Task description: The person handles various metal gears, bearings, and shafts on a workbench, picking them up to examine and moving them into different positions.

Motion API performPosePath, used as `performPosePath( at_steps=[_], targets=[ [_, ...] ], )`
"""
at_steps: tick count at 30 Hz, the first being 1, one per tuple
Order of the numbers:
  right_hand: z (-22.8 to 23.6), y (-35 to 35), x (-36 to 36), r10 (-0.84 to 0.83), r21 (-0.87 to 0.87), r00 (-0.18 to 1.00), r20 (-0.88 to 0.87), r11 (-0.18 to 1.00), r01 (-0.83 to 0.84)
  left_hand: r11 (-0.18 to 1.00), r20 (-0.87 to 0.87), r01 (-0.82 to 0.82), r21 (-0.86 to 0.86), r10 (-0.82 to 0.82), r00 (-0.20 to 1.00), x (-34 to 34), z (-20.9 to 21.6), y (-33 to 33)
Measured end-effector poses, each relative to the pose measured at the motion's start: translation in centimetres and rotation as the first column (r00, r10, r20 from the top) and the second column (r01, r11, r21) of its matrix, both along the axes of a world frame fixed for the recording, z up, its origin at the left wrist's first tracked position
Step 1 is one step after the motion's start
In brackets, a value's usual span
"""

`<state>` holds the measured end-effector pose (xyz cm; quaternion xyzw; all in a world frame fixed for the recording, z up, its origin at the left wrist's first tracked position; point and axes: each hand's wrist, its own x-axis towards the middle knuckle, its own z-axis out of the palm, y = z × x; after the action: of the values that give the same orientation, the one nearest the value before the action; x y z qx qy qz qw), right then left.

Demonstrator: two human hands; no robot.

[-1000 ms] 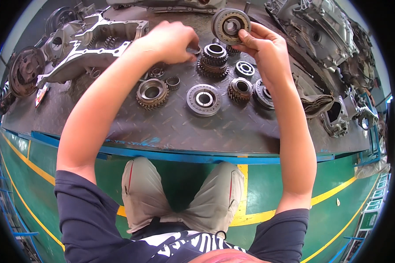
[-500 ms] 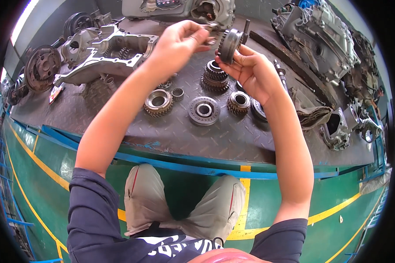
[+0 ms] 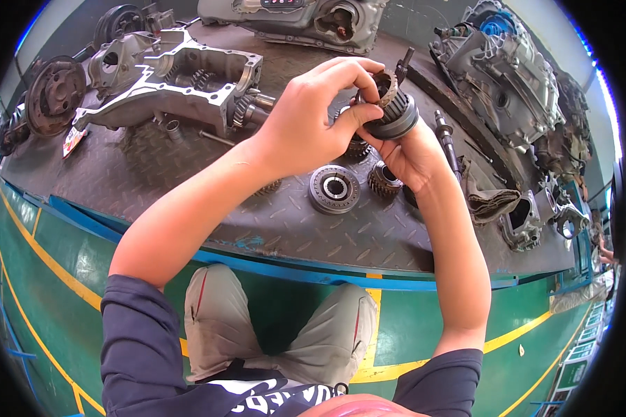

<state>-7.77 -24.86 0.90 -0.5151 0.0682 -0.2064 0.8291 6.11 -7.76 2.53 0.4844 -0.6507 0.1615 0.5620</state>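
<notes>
Toothed ring (image 3: 393,88) brownish; collar (image 3: 400,128) dark grey; floor (image 3: 412,326) green, yellow-striped.

My left hand (image 3: 320,115) and right hand (image 3: 412,154) crowd the gear hub (image 3: 394,125); hardly any gap between them. Ringed disc (image 3: 334,189) and small gear (image 3: 384,182) block low passes between my forearms. Open room: bench top's (image 3: 299,243) front strip. Leftward, casing (image 3: 229,104) in the way. Rightward, splined shaft (image 3: 446,139), then crumpled cloth (image 3: 490,198). Upright rod (image 3: 403,66) beyond the hub.
</notes>
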Motion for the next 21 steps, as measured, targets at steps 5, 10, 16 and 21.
performPosePath(
  at_steps=[5,10,16,21],
  targets=[
    [0.0,-0.5,-0.3,0.075,0.019,0.996,0.045,0.997,-0.076,0.986,-0.042,0.053,0.156,-0.047,0.998,1.0,0.6,1.0],
    [0.0,-0.7,-0.5,0.110,0.023,0.993,0.039,0.993,-0.111,0.988,0.029,0.052,0.145,-0.057,0.998,1.3,0.7,1.0],
    [0.3,-0.6,-0.5,0.135,0.038,0.988,0.070,0.990,-0.138,0.999,0.159,-0.007,0.035,0.001,0.987,1.0,0.2,0.7],
    [0.7,0.6,-0.1,-0.149,-0.058,0.989,-0.024,0.987,0.147,0.992,0.108,-0.123,0.023,0.120,0.987,0.1,-1.0,0.2]
  ],
)
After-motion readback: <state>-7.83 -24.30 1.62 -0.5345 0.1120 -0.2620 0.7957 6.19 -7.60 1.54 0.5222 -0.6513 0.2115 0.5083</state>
